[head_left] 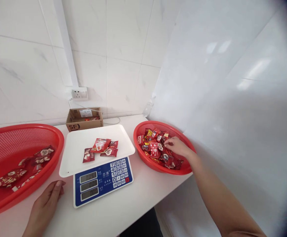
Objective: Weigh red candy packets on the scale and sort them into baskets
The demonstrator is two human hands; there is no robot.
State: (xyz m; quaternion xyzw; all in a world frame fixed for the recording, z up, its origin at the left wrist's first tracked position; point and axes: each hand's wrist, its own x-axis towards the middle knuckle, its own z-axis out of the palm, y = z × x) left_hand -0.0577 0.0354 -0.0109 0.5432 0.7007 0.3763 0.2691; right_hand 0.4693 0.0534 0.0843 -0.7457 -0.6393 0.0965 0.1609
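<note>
My right hand reaches into the red basket on the right, among wrapped candies. Its fingertips are drawn together at the wrappers; whether they hold one is hidden. My left hand rests on the table left of the scale, thumb against curled fingers, with nothing visible in it. The blue-fronted digital scale carries a white tray. On that tray lies a small cluster of red candy packets. The scale's displays are lit too faintly to read surely.
A larger red basket with some red packets stands at the left. Behind the scale is an open cardboard box with a few packets. A wall socket and a cable are nearby. Tiled walls bound the white table.
</note>
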